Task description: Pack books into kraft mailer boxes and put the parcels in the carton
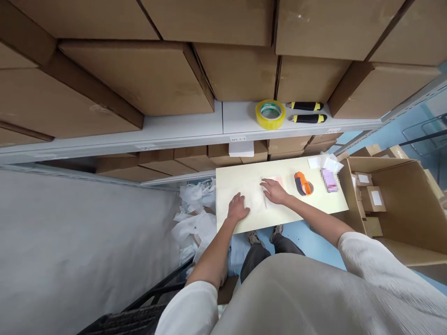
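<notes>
A pale, whitish sheet or flat bag (254, 197) lies on the cream table (226, 179), hard to tell from the tabletop. My left hand (238, 208) rests on its left part, fingers apart and pressed flat. At the right side, my right hand (274, 191) reaches over the sheet with its fingers stretched out. Partly under that hand is a flat white and pinkish item (278, 179); its kind is not clear. To the right of it lies an orange and dark blue tape dispenser (303, 183).
A pixelated purple item (329, 180) and white papers (324, 162) lie at the table's right end. A big open carton (405, 200) with small boxes stands beside it. Above, a shelf (188, 130) bears cartons, yellow tape (270, 114) and two cutters (309, 118). White scraps (197, 223) heap at left.
</notes>
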